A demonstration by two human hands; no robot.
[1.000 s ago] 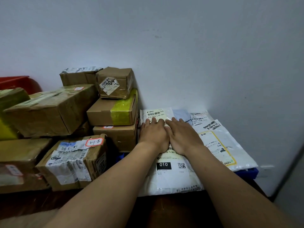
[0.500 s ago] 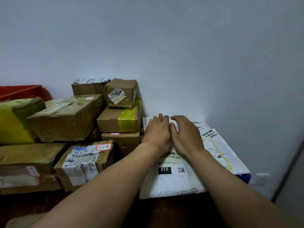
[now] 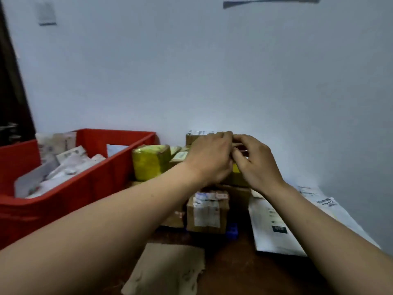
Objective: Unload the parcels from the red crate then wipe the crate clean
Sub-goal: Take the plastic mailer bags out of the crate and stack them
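Observation:
The red crate [image 3: 63,201] stands at the left and holds several white parcels [image 3: 70,165]. To its right is a pile of cardboard boxes, among them one wrapped in yellow tape [image 3: 148,162] and one with white labels [image 3: 206,211]. My left hand [image 3: 210,158] and my right hand [image 3: 255,165] hover side by side in front of the top of this pile. Their fingers are loosely curled and nothing shows in either hand. They hide the upper boxes. White mailer bags [image 3: 274,222] lie flat at the right, below my right forearm.
A wall runs close behind the crate and boxes. A dark door with a metal handle [image 3: 8,128] is at the far left. A brown crumpled sheet [image 3: 165,271] lies on the dark table near me. A blue edge [image 3: 232,229] shows under the boxes.
Both hands have lifted off the white mailer bags and moved up and left, over the box pile. The view has swung left, bringing the red crate into sight.

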